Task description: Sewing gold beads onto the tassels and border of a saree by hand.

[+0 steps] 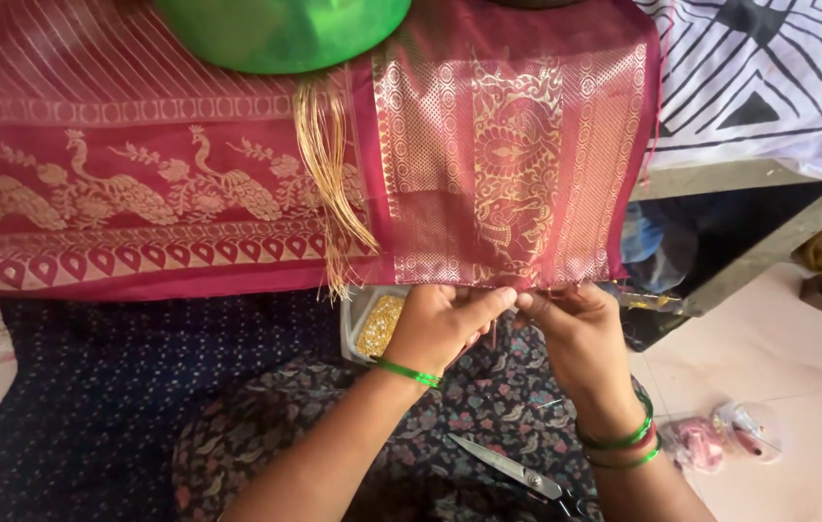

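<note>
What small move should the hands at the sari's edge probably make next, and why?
Probably tighten the pinch: left hand and right hand meet fingertip to fingertip on the maroon sari's fringe edge, so a knot seems in progress. The scissors lie unused on the lap.

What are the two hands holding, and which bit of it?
Both the left hand and right hand pinch the bottom edge of the maroon and gold cloth.

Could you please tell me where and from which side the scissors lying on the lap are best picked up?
Take the scissors by the dark handle loops at their lower right end, coming from the right hand's side. The closed blades point up-left, so the loops lie nearest that wrist and away from the tips.
</note>
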